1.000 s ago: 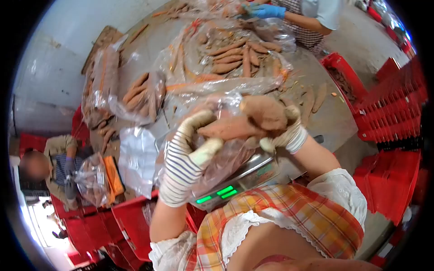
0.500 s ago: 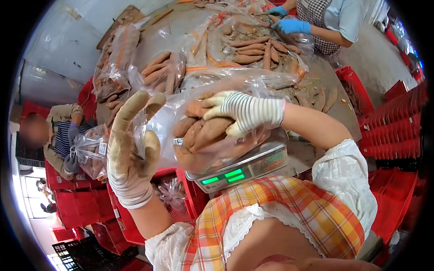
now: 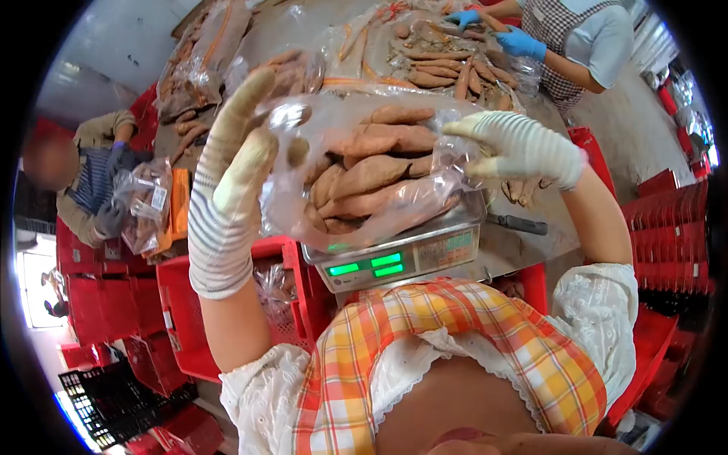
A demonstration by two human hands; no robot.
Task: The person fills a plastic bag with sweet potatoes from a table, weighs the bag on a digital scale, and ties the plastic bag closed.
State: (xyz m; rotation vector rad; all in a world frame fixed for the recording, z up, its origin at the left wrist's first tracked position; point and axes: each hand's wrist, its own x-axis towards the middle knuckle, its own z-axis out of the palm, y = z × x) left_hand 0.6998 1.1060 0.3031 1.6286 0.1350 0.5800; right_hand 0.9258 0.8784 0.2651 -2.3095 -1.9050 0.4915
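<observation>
A clear plastic bag [image 3: 371, 178] full of sweet potatoes lies over the scale [image 3: 402, 258], whose green digits are lit. My left hand [image 3: 231, 182], in a striped glove, holds the bag's open end at its left side, fingers partly behind the film. At the right side my right hand [image 3: 519, 148], gloved too, pinches the plastic at the other end. A knife with a dark handle [image 3: 519, 224] lies right of the scale.
Loose sweet potatoes [image 3: 447, 72] and filled bags cover the table's far part. A co-worker's blue gloves [image 3: 519, 43] are at top right. Another person [image 3: 95, 174] holds a bag at left. Red crates [image 3: 193, 318] stand below and at right.
My right hand has moved off the top of the sweet potatoes to the bag's right end. My left hand has closed on the plastic. The view has shifted, and the bag looks more spread out.
</observation>
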